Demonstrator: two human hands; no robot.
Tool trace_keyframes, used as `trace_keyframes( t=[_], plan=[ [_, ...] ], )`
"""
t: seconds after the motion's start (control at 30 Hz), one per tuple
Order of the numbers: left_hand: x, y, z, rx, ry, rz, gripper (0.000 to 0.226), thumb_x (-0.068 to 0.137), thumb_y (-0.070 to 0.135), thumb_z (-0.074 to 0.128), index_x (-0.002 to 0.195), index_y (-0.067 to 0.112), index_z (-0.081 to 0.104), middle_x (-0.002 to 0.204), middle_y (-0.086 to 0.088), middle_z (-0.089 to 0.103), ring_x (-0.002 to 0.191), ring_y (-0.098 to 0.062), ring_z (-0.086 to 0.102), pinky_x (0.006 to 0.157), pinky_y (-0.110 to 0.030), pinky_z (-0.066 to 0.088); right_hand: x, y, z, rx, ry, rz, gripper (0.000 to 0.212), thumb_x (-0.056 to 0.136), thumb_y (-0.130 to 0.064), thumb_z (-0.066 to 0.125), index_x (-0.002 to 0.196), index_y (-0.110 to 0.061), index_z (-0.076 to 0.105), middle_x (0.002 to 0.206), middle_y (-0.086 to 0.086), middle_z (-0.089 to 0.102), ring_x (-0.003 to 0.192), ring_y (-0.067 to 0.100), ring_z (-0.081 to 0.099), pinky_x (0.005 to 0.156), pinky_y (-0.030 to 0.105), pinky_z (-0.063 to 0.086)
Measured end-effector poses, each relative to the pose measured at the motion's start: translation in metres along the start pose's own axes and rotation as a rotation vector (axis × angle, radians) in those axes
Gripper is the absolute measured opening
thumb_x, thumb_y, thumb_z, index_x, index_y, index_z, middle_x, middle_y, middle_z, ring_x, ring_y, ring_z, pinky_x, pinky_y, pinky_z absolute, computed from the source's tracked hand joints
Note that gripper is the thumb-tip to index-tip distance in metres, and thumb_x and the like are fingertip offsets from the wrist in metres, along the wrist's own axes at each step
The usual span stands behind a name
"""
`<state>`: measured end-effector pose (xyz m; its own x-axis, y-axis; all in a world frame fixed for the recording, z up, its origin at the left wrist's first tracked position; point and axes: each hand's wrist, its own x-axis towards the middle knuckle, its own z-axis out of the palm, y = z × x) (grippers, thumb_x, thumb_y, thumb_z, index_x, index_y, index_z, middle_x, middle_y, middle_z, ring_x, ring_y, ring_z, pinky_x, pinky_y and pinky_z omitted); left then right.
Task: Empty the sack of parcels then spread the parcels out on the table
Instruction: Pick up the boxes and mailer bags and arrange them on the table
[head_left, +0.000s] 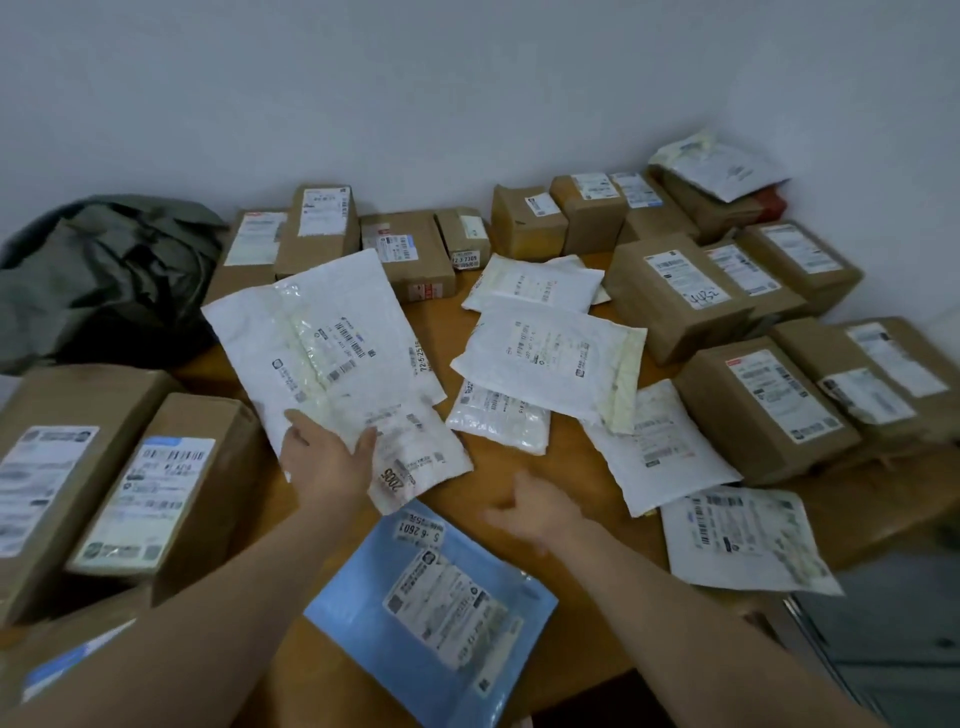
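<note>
Nearest the lens lies a blue mailer (431, 608), flat on the counter (519, 467) between the two forearms, below and behind both hands. Ahead of it, the left hand (327, 457) forms the working grip: fingers splayed against the lower edge of a large white mailer (322, 338), grasping it so it tilts up off the counter. That mailer's long axis runs away from the grip, up and slightly left, toward the row of cardboard boxes (322, 228) at the far wall. Its lower corner overlaps a smaller white packet (415, 457), which lies just right of the grip and touches it.

The right hand (535, 506) is blurred, open and grasping nothing, hovering over bare counter right of the left grip. It is the nearer hand to the cluster of white mailers (545, 353) beyond it.

The sack (104, 280) sits slumped and apparently emptied, well to the far left of the grip.

By my reading, spreading is well along; the held mailer needs a free patch, and the bare wood lies to the grip's right, so it would have to travel across the smaller packet.
</note>
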<state>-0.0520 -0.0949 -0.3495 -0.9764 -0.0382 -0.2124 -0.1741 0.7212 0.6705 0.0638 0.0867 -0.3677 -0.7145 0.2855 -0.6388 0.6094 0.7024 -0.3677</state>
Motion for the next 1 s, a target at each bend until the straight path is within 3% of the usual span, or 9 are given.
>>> trace_keyframes(
  t=[0.1, 0.2, 0.27, 0.33, 0.4, 0.5, 0.73, 0.9, 1.0],
  plan=[
    [-0.028, -0.014, 0.004, 0.305, 0.017, 0.218, 0.079, 0.091, 0.052, 0.046, 0.152, 0.023, 0.006, 0.156, -0.018, 0.007, 0.143, -0.036, 0.006, 0.115, -0.05, 0.015, -0.013, -0.019, 0.024, 0.175, -0.08, -0.017, 0.024, 0.091, -0.03, 0.054, 0.097, -0.007, 0.057, 0.094, 0.013, 0.06, 0.082, 0.026, 0.065, 0.076, 0.04, 0.057],
    [-0.058, -0.027, 0.016, 0.516, -0.333, 0.415, 0.089, 0.066, 0.089, 0.012, 0.145, 0.05, -0.003, 0.157, -0.001, -0.021, 0.145, -0.028, -0.016, 0.114, -0.056, 0.003, -0.002, -0.028, 0.01, -0.011, 0.284, -0.103, 0.024, 0.095, -0.029, 0.046, 0.106, -0.013, 0.059, 0.108, 0.008, 0.059, 0.098, 0.022, 0.059, 0.082, 0.037, 0.054],
    [-0.071, -0.04, 0.029, 0.698, -0.539, 0.479, 0.102, 0.055, 0.097, 0.02, 0.14, 0.054, -0.019, 0.146, 0.002, -0.042, 0.14, -0.027, -0.031, 0.109, -0.065, -0.002, 0.016, -0.024, -0.008, -0.224, 0.434, -0.174, 0.026, 0.094, -0.028, 0.047, 0.117, -0.022, 0.057, 0.132, 0.007, 0.043, 0.125, 0.025, 0.039, 0.098, 0.038, 0.043],
    [-0.074, -0.053, 0.036, 0.854, -0.63, 0.493, 0.115, 0.058, 0.092, 0.041, 0.138, 0.049, -0.03, 0.142, -0.001, -0.049, 0.138, -0.029, -0.034, 0.106, -0.069, -0.003, 0.039, -0.016, -0.018, -0.393, 0.31, -0.185, 0.038, 0.094, -0.029, 0.047, 0.133, -0.03, 0.049, 0.153, 0.008, 0.017, 0.142, 0.03, 0.009, 0.116, 0.046, 0.018],
    [-0.065, -0.062, 0.036, 0.911, -0.618, 0.458, 0.119, 0.062, 0.086, 0.05, 0.136, 0.046, -0.035, 0.145, -0.004, -0.045, 0.14, -0.03, -0.031, 0.105, -0.071, -0.002, 0.056, -0.008, -0.017, -0.41, 0.191, -0.141, 0.049, 0.096, -0.024, 0.043, 0.144, -0.029, 0.033, 0.158, 0.003, 0.007, 0.145, 0.028, 0.001, 0.118, 0.052, 0.005],
    [-0.048, -0.071, 0.024, 0.932, -0.589, 0.423, 0.116, 0.065, 0.084, 0.048, 0.134, 0.046, -0.037, 0.15, -0.004, -0.039, 0.142, -0.029, -0.027, 0.106, -0.07, 0.002, 0.062, 0.006, -0.007, -0.383, 0.208, -0.16, 0.048, 0.099, -0.016, 0.035, 0.146, -0.017, 0.029, 0.154, 0.003, 0.023, 0.142, 0.023, 0.019, 0.116, 0.05, 0.015],
    [-0.051, -0.059, 0.027, 0.874, -0.578, 0.363, 0.122, 0.059, 0.089, 0.047, 0.137, 0.044, -0.034, 0.15, -0.008, -0.038, 0.142, -0.032, -0.025, 0.108, -0.069, 0.005, 0.012, 0.035, 0.013, -0.319, 0.324, -0.164, 0.031, 0.098, -0.021, 0.035, 0.109, -0.009, 0.061, 0.115, 0.005, 0.059, 0.103, 0.022, 0.056, 0.1, 0.031, 0.04],
    [-0.056, -0.03, 0.042, 0.621, -0.436, 0.367, 0.109, 0.057, 0.092, 0.029, 0.146, 0.033, 0.011, 0.156, -0.007, -0.023, 0.144, -0.028, -0.021, 0.11, -0.065, 0.003, -0.026, 0.055, 0.021, -0.415, 0.393, -0.161, 0.058, 0.093, -0.037, 0.014, 0.077, -0.014, 0.064, 0.076, 0.003, 0.059, 0.074, 0.018, 0.052, 0.107, 0.03, 0.027],
    [-0.063, -0.014, 0.059, 0.493, -0.343, 0.615, 0.093, 0.065, 0.079, 0.015, 0.14, 0.027, 0.033, 0.159, -0.009, -0.005, 0.147, -0.028, -0.009, 0.112, -0.061, 0.004, -0.032, 0.065, 0.032, -0.37, 0.516, -0.128, 0.063, 0.082, -0.047, 0.01, 0.069, -0.018, 0.064, 0.074, 0.0, 0.062, 0.074, 0.016, 0.055, 0.094, 0.035, 0.041]
  ],
)
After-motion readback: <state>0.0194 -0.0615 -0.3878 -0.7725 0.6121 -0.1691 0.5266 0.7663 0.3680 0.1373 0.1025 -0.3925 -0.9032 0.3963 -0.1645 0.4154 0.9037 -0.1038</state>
